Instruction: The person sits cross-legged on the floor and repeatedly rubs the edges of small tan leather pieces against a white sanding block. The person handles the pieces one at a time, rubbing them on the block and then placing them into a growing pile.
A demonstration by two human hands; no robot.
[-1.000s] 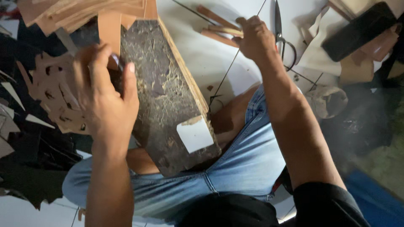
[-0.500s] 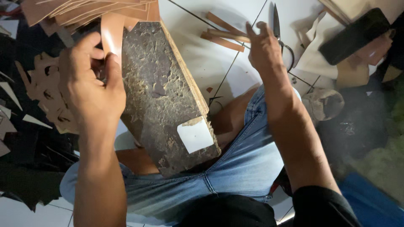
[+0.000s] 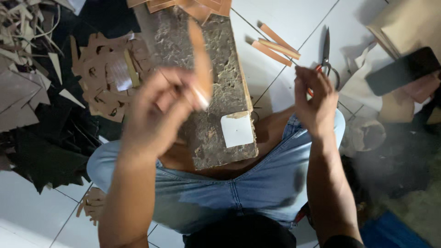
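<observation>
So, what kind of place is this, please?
Probably a small home leather or shoe workshop on a tiled floor: tan cut strips, scrap offcuts, scissors and a worn cutting block.

The board [image 3: 202, 92] rests on your lap, between your hands. To its left lies the pile of cut scraps [image 3: 108, 76]; to its right, on the floor, three strips [image 3: 275, 46], then the scissors [image 3: 327, 55] beside them.

- One head-worn view only — looking steeply down, close over the person's lap and the worn wooden block [image 3: 202, 87].
- Tiled floor [image 3: 294, 23] fills the edges.
</observation>
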